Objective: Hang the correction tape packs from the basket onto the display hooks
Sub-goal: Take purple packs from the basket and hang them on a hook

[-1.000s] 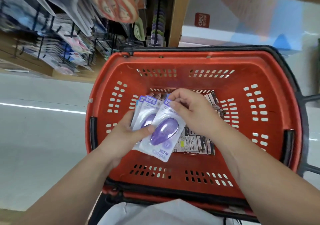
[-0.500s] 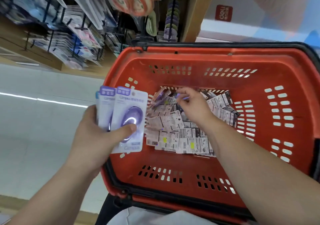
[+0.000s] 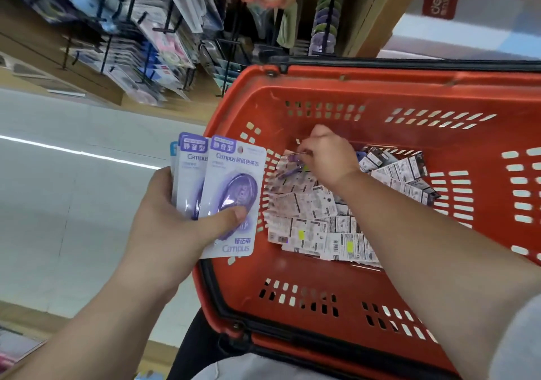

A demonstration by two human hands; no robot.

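Three correction tape packs point(image 3: 231, 174) fanned in left hand point(image 3: 164, 227), fingers and thumb clamping them, beside red basket point(image 3: 380, 92) left wall. Right hand point(image 3: 328, 157) fingers point(image 3: 307, 147) pinch pack point(image 3: 292, 160) on pile point(image 3: 322, 227) inside basket.

grey sleeve point(image 3: 519, 338) on right arm; pale shirt point(image 3: 251, 369) below.

Bright even light, glare streak seen on the floor point(image 3: 76, 152), far-left display hooks point(image 3: 164, 30) blurred, edges bowed by wide-angle lens, shadows soft
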